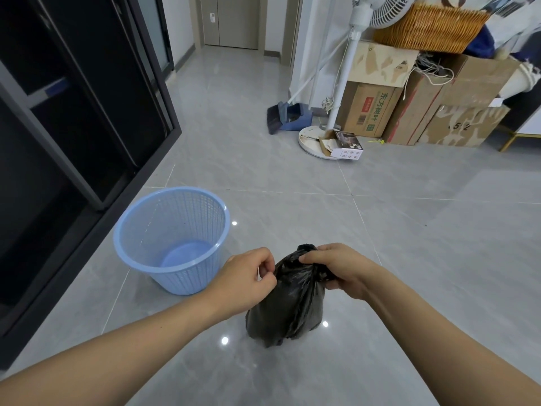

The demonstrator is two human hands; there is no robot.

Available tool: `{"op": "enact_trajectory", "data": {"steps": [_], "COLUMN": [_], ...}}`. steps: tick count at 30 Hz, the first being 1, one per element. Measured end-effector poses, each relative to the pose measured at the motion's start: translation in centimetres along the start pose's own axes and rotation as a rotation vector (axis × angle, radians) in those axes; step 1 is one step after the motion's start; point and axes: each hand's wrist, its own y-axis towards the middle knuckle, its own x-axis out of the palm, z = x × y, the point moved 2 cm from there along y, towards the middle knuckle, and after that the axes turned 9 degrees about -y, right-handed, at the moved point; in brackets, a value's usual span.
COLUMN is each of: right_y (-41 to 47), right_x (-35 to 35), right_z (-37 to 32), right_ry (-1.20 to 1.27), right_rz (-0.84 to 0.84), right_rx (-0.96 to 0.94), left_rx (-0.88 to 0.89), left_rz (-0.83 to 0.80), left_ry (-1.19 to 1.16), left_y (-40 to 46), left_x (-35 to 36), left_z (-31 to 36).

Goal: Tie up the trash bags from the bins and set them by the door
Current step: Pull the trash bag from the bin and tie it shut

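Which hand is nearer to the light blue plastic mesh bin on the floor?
Left. The left hand sits just beside the light blue plastic mesh bin, near its rim, pinching the black plastic trash bag. The right hand grips the bag's neck on the far side from the bin.

Fan: head cut off by top edge; trash bag: neck hidden under right hand; contents unseen

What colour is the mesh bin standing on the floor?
Light blue; the bin shows clearly in the head view, beside the black trash bag.
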Motion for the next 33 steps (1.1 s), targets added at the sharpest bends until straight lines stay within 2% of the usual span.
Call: {"op": "enact_trajectory", "data": {"steps": [5, 10, 16, 19, 24, 30, 33], "right_y": [-0.2, -0.2, -0.4, -0.5, -0.2, -0.1, 0.1], "right_x": [0.3, 0.8, 1.5, 1.6, 2.0, 1.8, 2.0], "right_z": [0.2, 0.0, 0.0, 0.0, 0.3, 0.8, 0.9], "right_ry": [0.123, 0.207, 0.415, 0.424, 0.425, 0.482, 0.516], "right_rz": [-0.051, -0.118, -0.201, -0.243, -0.271, -0.315, -0.354], "right_rx": [0.100, 0.197, 0.360, 0.359, 0.286, 0.207, 0.220], "left_rx": [-0.055, -0.201, -0.206, -0.161, -0.053, -0.068, -0.088], "left_rz": [-0.012, -0.007, -0.014, 0.021, -0.036, -0.075, -0.078], "left_ry": [-0.057, -0.087, 0.078, 0.187, 0.270, 0.231, 0.042], "left_y": [0.1, 0.8, 1.3, 1.4, 1.4, 1.4, 1.1], "left_x": [0.2, 1.3, 1.9, 1.7, 2.7, 2.6, 1.6], "left_z": [-0.4, -0.9, -1.9, -2.3, -2.3, -2.4, -2.6]}}
